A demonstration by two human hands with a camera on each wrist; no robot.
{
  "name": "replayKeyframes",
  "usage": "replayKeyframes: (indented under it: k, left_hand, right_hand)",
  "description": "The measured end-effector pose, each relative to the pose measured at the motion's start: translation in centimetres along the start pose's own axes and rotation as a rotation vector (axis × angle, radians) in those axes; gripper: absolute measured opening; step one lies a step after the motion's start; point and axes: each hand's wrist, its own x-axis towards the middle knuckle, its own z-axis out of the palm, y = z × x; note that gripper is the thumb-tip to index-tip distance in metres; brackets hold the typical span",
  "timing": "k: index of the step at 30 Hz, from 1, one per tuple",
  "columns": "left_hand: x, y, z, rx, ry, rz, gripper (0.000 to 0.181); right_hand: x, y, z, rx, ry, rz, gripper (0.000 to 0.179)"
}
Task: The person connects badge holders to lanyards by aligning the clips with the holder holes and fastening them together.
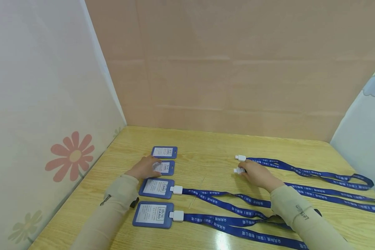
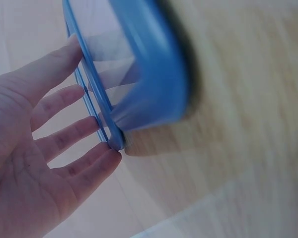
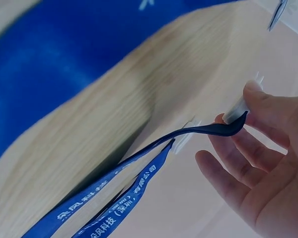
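My left hand [image 1: 146, 167] is at the left edge of a blue ID card holder [image 1: 167, 167], the second from the back in a column. In the left wrist view, my thumb and fingers pinch the rim of this card holder [image 2: 161, 64]. My right hand [image 1: 257, 173] holds the white plastic clip [image 1: 238, 170] of a blue lanyard between thumb and fingers. The right wrist view shows this clip [image 3: 238, 110] with the lanyard strap [image 3: 198, 130] hanging from it. A gap of bare wood separates the held clip from the held card holder.
Behind the left hand lies another card holder [image 1: 164, 152]. Nearer, two card holders [image 1: 156, 188] [image 1: 153, 214] have lanyard clips [image 1: 177, 189] [image 1: 178, 215] at their right ends. A further lanyard [image 1: 295, 169] with its white clip [image 1: 241, 158] lies at the back right. Cloth walls [image 1: 222, 69] border the wooden table [image 1: 203, 146].
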Motion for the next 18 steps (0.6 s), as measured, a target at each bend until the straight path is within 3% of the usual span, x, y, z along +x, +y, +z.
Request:
replayKeyframes:
  k: [18]
  left_hand:
    - [0.14, -0.02, 0.29, -0.014, 0.000, -0.043, 0.059]
  right_hand:
    - [0.41, -0.48, -0.10, 0.001, 0.009, -0.012, 0.021]
